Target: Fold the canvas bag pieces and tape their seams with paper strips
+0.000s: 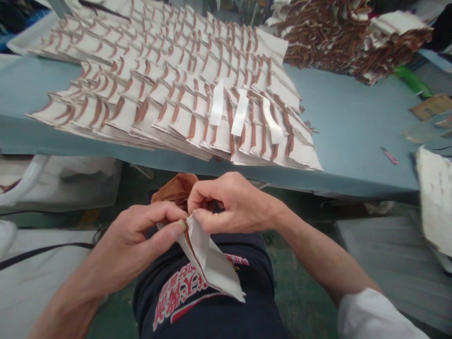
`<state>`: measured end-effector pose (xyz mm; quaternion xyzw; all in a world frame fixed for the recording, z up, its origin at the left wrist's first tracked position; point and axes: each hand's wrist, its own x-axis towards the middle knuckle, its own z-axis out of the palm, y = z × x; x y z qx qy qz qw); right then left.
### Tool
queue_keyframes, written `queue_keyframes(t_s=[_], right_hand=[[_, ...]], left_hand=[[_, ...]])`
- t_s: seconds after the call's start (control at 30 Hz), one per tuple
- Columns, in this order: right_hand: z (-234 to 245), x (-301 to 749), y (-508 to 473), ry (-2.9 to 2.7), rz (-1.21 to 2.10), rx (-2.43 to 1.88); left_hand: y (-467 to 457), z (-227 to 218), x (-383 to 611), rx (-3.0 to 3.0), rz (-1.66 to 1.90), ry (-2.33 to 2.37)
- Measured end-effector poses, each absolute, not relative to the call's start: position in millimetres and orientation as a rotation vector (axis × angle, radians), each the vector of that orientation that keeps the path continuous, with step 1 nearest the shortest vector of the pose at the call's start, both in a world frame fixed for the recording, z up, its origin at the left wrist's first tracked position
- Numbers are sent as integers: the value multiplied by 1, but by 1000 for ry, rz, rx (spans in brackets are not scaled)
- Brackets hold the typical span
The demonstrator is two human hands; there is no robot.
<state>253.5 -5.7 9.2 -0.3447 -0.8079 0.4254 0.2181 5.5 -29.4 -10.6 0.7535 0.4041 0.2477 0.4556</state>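
Note:
Over my lap I hold a folded off-white piece with a brown inner side, possibly leather. My left hand pinches its upper left edge between thumb and fingers. At its top corner my right hand is closed, thumb against the fingers. The two sets of fingertips are almost touching. From there the piece hangs down to the right, its layers slightly parted along the brown edge. Whatever lies right under the fingertips is hidden. Behind my hands shows an orange-brown folded item, partly covered by them.
On the blue-green table lie overlapping rows of similar white pieces with brown edges. Three pale strips rest on them. A brown-and-white stack stands at the back right. A small pink tool lies near the right edge.

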Motion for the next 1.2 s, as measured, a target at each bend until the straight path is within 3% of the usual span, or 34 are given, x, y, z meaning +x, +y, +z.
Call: queue_keyframes(t_s=[0.13, 0.3, 0.67, 0.97, 1.2], right_hand=[[-1, 251, 4, -2038, 1563, -828], [-1, 249, 3, -1981, 1703, -907], [2, 258, -8, -2229, 1179, -840], [5, 254, -17, -2492, 558, -905], [11, 252, -18, -2449, 612, -1004]], left_hand=[[-31, -4, 11, 1878, 620, 1045], [-31, -7, 11, 1950, 651, 1102], [-38, 3, 15, 1888, 616, 1231], [-34, -8, 10, 1960, 655, 1116], [-32, -7, 15, 2002, 712, 1065]])
